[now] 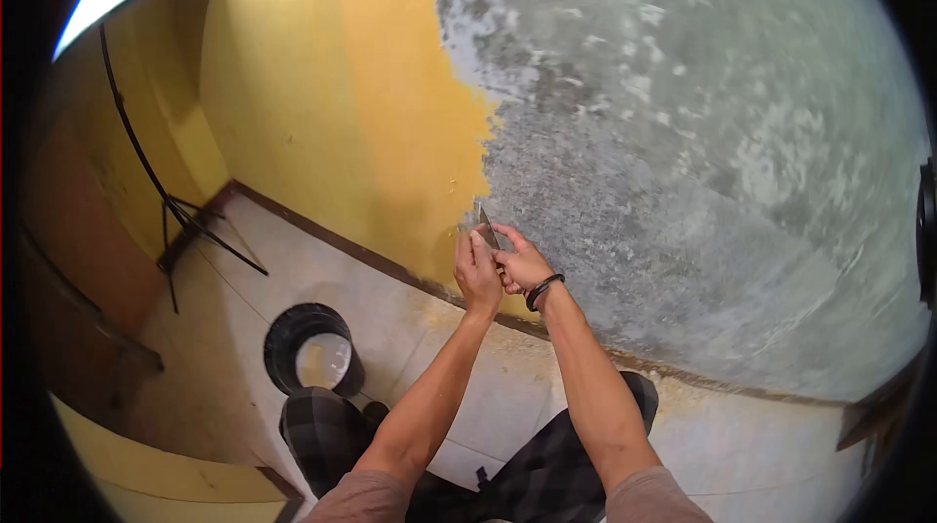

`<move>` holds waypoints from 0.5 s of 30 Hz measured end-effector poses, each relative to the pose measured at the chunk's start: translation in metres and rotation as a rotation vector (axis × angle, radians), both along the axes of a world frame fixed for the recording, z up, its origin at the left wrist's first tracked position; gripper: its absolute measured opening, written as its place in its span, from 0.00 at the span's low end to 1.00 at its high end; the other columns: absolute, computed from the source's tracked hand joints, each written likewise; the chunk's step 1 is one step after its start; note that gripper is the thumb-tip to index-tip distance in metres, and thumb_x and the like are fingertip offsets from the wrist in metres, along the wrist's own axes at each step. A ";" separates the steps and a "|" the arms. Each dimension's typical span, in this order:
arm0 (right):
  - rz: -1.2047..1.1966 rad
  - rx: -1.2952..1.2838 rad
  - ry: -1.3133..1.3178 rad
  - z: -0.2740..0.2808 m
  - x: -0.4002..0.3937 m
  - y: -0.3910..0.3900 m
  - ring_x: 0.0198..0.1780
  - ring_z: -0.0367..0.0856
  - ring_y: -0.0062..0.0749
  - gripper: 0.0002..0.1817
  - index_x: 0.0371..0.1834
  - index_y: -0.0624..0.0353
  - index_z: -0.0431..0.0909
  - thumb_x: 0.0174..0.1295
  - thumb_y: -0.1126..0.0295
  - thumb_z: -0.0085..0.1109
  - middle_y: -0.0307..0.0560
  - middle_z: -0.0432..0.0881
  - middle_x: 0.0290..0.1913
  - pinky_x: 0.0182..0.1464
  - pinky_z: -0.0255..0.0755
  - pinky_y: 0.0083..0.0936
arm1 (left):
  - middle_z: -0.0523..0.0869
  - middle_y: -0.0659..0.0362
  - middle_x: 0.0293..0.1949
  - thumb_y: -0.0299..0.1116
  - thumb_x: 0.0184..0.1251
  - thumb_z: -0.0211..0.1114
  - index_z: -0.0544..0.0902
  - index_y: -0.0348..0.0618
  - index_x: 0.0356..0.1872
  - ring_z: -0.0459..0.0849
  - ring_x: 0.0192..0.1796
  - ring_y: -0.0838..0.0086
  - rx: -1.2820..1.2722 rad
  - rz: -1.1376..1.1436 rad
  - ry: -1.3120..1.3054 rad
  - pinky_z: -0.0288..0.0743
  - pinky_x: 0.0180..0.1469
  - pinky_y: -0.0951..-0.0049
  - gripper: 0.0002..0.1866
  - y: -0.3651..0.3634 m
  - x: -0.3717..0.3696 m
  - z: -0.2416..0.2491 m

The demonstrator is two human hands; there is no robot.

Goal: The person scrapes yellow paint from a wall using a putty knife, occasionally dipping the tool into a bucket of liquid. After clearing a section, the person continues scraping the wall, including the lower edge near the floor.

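The scraper (490, 229) is up by the wall, near the yellow paint's (400, 64) ragged edge. Our right hand (524, 263) grips its low end; our left hand's (476, 267) fingers bunch beside it, but we can't tell if they pinch. It looks light, thin and stiff, best held low, away from the edges.

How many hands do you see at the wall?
2: the left hand and, just beside it, the right hand, both at the blade near the yellow paint's ragged edge. No others show.
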State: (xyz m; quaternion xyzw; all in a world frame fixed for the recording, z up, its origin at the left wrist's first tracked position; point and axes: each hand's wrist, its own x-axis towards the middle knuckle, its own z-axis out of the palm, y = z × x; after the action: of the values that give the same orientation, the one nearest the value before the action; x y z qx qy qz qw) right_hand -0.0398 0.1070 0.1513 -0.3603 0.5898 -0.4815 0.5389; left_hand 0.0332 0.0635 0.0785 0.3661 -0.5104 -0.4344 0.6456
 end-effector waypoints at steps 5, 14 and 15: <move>-0.016 0.018 0.104 -0.018 -0.015 -0.016 0.14 0.59 0.17 0.28 0.66 0.44 0.62 0.62 0.76 0.43 0.36 0.68 0.20 0.13 0.50 0.20 | 0.77 0.43 0.51 0.41 0.69 0.52 0.74 0.31 0.53 0.75 0.54 0.54 -0.203 0.031 -0.034 0.68 0.55 0.62 0.22 -0.006 -0.010 -0.003; -0.064 0.069 0.077 -0.019 -0.003 -0.024 0.11 0.57 0.12 0.24 0.66 0.42 0.62 0.66 0.72 0.44 0.29 0.65 0.17 0.11 0.46 0.14 | 0.79 0.43 0.46 0.33 0.59 0.62 0.76 0.29 0.51 0.78 0.49 0.54 -0.017 0.010 -0.024 0.71 0.51 0.63 0.21 -0.026 -0.003 0.010; -0.061 0.048 0.045 -0.021 -0.002 -0.026 0.11 0.57 0.12 0.23 0.66 0.43 0.62 0.67 0.71 0.44 0.29 0.66 0.17 0.11 0.46 0.13 | 0.80 0.45 0.42 0.30 0.56 0.63 0.78 0.30 0.48 0.80 0.45 0.55 -0.004 0.039 -0.052 0.73 0.48 0.64 0.19 -0.030 -0.002 0.011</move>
State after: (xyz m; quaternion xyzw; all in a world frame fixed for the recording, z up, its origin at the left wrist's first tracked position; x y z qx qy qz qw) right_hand -0.0415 0.0808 0.1298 -0.3398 0.6240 -0.4753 0.5189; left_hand 0.0310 0.0331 0.0895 0.3859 -0.5206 -0.4113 0.6410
